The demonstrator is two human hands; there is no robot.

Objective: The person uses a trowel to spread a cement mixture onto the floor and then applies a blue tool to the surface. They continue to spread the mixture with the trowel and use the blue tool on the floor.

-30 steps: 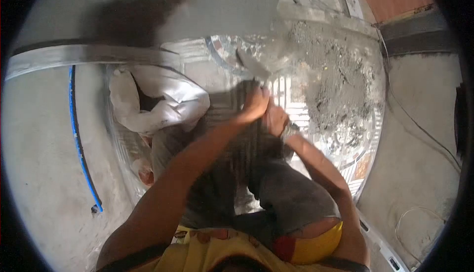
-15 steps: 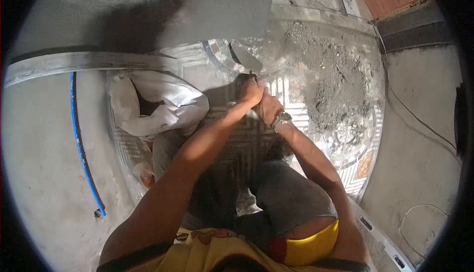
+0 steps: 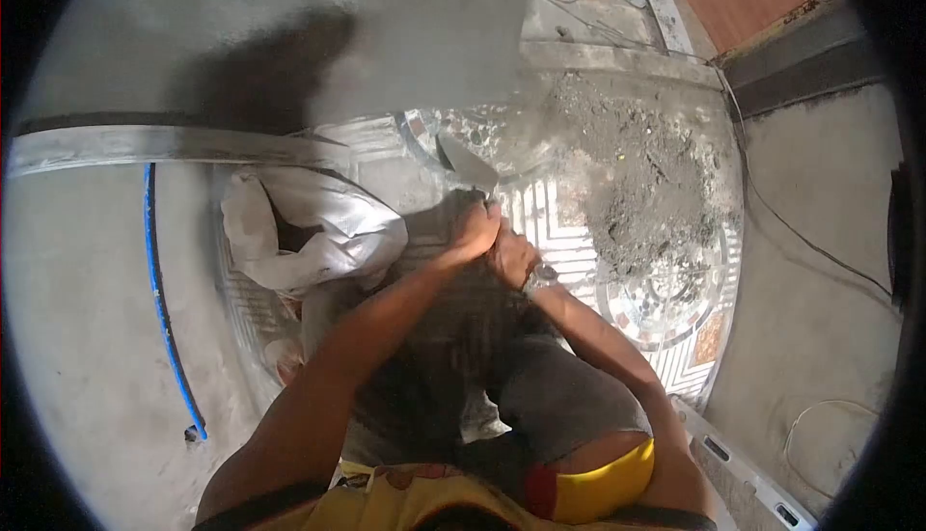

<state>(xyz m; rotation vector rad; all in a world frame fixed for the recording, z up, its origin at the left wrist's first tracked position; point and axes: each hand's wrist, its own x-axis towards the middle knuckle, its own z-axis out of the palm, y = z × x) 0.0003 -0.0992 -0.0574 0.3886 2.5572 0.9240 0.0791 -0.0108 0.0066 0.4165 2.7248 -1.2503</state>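
A trowel with a flat grey blade points away from me, just above the tiled floor. My left hand is closed close behind the blade, around the handle. Pressed against it on the right, my right hand, with a watch at its wrist, is also closed at the handle. Most of the handle is hidden by the fingers. To the right of both hands, grey mortar lies spread in loose lumps over the patterned tiles.
A white sack stands open-mouthed at left. Beyond it runs a long pale straight bar below a grey plastered surface. A blue pipe is on the left, a spirit level at lower right, a cable at right.
Both hands and the trowel have come slightly nearer my body and a little left. The whole view has shifted, so the surroundings sit lower in the picture.
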